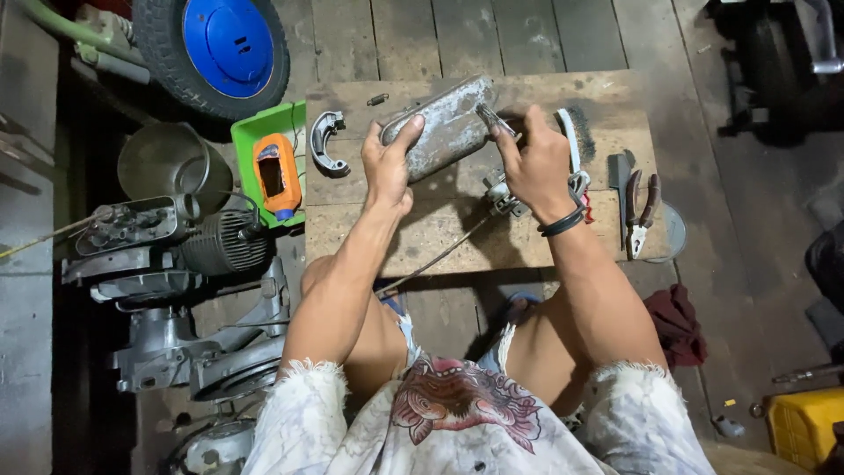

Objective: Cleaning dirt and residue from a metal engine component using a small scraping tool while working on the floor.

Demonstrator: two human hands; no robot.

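Down at floor level, you sit over a low wooden board [440,237] laid on dark floor planks, with engine parts [167,255] crowding your left side and a blue-hubbed wheel [215,48] beyond them. Your left hand [387,167] reaches forward with the forearm angled up from your knee, thumb and fingers wrapped around the near, lower end of a dull grey metal cover [444,127], clamping it firmly. Your right hand [536,167] comes in from the other side, fingers pinched together on a thin metal tool [492,119] whose tip touches the cover's far edge. That cover sits raised just above the board between both hands, its long axis running diagonally from your left grip up and away toward the right. Just left of your left grip lies a curved brake shoe [325,145], and past it an orange device [277,176] in a green tray [251,132]. Right of your right grip rest a wire brush [576,132] and pliers [640,211].
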